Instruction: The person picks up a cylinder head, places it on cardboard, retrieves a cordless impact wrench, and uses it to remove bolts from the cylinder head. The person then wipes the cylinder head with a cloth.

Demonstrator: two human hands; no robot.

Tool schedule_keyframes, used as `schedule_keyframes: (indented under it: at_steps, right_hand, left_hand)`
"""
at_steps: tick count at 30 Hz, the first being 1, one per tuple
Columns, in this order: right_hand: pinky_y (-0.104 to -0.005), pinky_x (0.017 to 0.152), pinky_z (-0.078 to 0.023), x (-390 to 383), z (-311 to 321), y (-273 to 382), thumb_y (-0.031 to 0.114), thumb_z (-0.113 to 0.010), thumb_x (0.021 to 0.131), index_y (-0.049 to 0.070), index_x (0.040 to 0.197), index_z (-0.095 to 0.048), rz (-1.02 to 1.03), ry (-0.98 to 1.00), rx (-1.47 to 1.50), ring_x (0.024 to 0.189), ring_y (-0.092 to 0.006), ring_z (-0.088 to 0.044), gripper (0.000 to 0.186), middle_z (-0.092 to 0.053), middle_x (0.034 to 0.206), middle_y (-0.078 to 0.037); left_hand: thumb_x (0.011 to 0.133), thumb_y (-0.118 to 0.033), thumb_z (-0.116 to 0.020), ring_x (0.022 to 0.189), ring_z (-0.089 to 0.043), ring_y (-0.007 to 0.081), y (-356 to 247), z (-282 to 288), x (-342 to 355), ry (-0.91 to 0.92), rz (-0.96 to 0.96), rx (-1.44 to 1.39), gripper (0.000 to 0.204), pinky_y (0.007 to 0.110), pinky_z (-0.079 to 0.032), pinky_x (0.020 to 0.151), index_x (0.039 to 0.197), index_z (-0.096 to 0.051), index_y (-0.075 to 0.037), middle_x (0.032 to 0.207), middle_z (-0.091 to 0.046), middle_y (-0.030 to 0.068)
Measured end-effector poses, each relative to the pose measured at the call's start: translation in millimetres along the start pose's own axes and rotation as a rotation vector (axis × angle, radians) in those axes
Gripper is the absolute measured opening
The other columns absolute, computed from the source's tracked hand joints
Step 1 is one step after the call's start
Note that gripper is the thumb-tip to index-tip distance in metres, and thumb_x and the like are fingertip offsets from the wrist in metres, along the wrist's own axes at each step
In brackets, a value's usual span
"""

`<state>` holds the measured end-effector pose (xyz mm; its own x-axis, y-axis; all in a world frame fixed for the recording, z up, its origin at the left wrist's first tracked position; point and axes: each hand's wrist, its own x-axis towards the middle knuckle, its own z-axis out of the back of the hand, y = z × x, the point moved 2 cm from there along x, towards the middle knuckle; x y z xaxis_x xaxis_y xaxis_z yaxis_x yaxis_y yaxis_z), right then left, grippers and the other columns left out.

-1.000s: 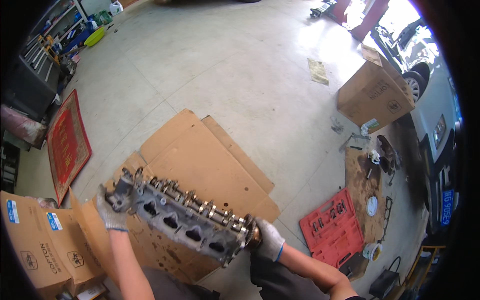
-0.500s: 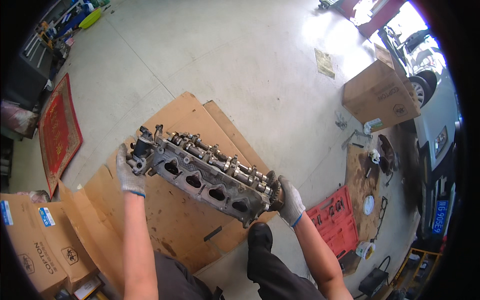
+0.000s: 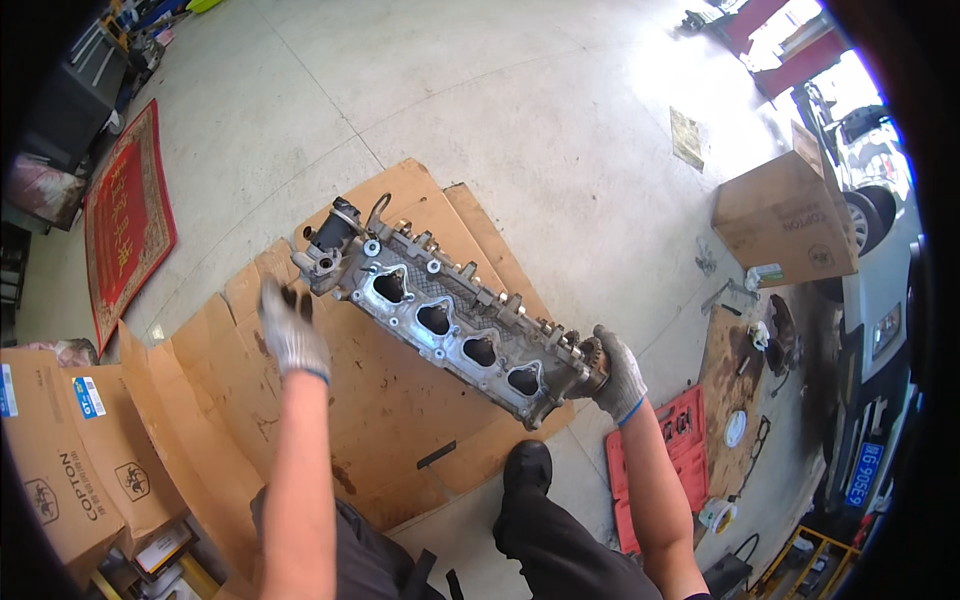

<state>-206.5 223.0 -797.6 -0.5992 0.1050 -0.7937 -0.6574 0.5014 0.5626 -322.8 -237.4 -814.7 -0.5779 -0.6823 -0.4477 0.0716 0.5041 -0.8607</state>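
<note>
A grey metal engine cylinder head [image 3: 457, 340] is tilted above the cardboard, its face with several dark oval ports turned up toward me. At its left end sits a black cylindrical fitting [image 3: 335, 230]; a toothed sprocket [image 3: 594, 357] is on the right end. My right hand [image 3: 622, 378], in a whitish knit glove, is closed around that sprocket end. My left hand [image 3: 292, 330], gloved the same way, hovers just below and left of the fitting, fingers apart and nothing visible in them. The camshafts are mostly hidden behind the upper edge.
A stained, flattened cardboard sheet [image 3: 390, 450] lies under the cylinder head. Cardboard boxes [image 3: 60, 440] stand at lower left, another box [image 3: 785, 220] at right by a parked car [image 3: 880, 330]. A red tool case [image 3: 655, 460] lies open at right; a red rug [image 3: 130, 215] is at left.
My left hand has let go of the cylinder head's left end and dropped away. The head has rolled so its port face shows more, with my right hand still holding it.
</note>
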Motion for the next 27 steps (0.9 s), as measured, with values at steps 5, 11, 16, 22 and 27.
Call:
schedule_keyframes:
  at_steps: [5, 11, 16, 22, 27]
  right_hand:
    - [-0.0460, 0.050, -0.061, 10.0, -10.3, -1.9, 0.044, -0.057, 0.102, 0.006, 0.109, -0.064, 0.052, -0.018, -0.005, 0.065, -0.0252, -0.072, 0.040, -0.073, 0.088, -0.011]
    - [-0.0454, 0.050, -0.061, 0.0, -8.6, 2.3, 0.042, -0.058, 0.102, 0.006, 0.107, -0.063, 0.090, -0.031, -0.007, 0.063, -0.0245, -0.071, 0.037, -0.071, 0.085, -0.010]
    - [-0.0452, 0.051, -0.061, 7.4, 3.9, -0.6, 0.037, -0.061, 0.101, 0.006, 0.105, -0.064, 0.144, -0.143, -0.020, 0.064, -0.0229, -0.070, 0.031, -0.069, 0.085, -0.010]
    - [-0.0425, 0.052, -0.061, 9.1, -1.7, 1.0, 0.032, -0.059, 0.103, 0.006, 0.105, -0.064, 0.185, -0.155, -0.119, 0.064, -0.0210, -0.069, 0.027, -0.067, 0.085, -0.009]
    - [-0.0416, 0.054, -0.061, 7.3, -7.3, 0.8, 0.033, -0.059, 0.103, 0.007, 0.103, -0.063, 0.113, -0.095, 0.028, 0.067, -0.0196, -0.069, 0.026, -0.067, 0.086, -0.007]
  left_hand:
    - [0.101, -0.019, -0.067, 0.109, -0.069, 0.0208, 150.4, 147.0, -157.5, 0.856, 1.120, 0.144, 0.044, 0.035, -0.056, 0.097, 0.141, -0.061, -0.002, 0.129, -0.071, 0.0065]
    - [0.104, -0.028, -0.061, 0.142, -0.049, 0.0213, 118.4, 118.8, -7.4, 0.672, 0.798, 0.391, 0.059, 0.038, -0.039, 0.119, 0.155, -0.047, -0.002, 0.152, -0.056, 0.0100]
    - [0.104, -0.025, -0.058, 0.145, -0.045, 0.0238, -15.7, 162.4, 111.2, -0.312, -0.100, 0.206, 0.055, 0.039, -0.036, 0.122, 0.153, -0.047, -0.002, 0.154, -0.053, 0.0101]
    - [0.104, -0.021, -0.053, 0.149, -0.041, 0.0268, 188.9, 146.7, -96.0, 0.869, 1.113, 0.264, 0.051, 0.040, -0.033, 0.125, 0.152, -0.049, -0.003, 0.157, -0.050, 0.0103]
    - [0.105, -0.025, -0.052, 0.143, -0.046, 0.0287, 181.3, 125.5, -73.1, 0.884, 1.071, 0.382, 0.050, 0.041, -0.036, 0.121, 0.149, -0.051, -0.001, 0.154, -0.052, 0.0116]
